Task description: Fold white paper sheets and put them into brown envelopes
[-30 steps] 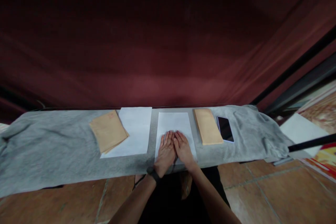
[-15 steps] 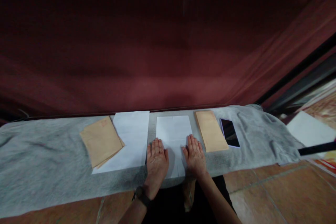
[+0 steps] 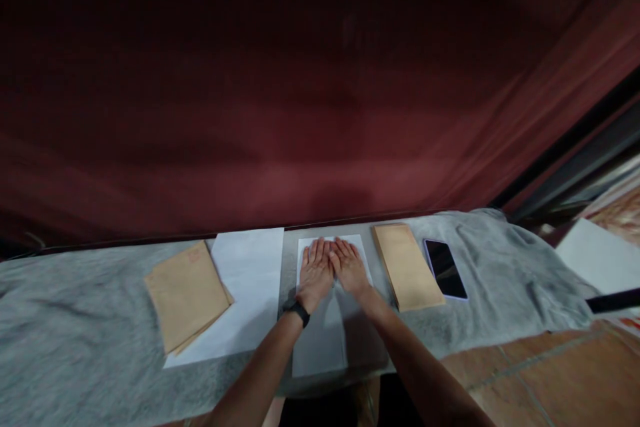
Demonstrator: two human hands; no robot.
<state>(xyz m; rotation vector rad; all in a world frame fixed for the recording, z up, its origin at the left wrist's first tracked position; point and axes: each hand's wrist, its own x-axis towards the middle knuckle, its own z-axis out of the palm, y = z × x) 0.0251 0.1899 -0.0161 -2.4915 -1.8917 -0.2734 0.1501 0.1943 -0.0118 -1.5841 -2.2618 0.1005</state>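
Observation:
A white sheet of paper (image 3: 319,340) lies lengthwise in front of me, with a crease line running down its middle. My left hand (image 3: 315,269) rests flat on its far part, fingers stretched out and pointing away from me; a dark watch sits on that wrist. Beside it my right hand (image 3: 349,267) also lies flat on the sheet, its thumb side against the left hand. Neither hand grips anything. The hands and forearms cover parts of the sheet.
Left of the sheet lie more white paper (image 3: 255,280) and brown envelopes (image 3: 190,293) overlapping it. On the right are a stack of brown envelopes (image 3: 407,267) and a phone (image 3: 445,269). A grey cloth (image 3: 505,267) covers the narrow surface, with a dark red panel (image 3: 310,167) behind.
Both hands have slid away from me along the sheet to its far end and come together in the middle. The view has shifted slightly.

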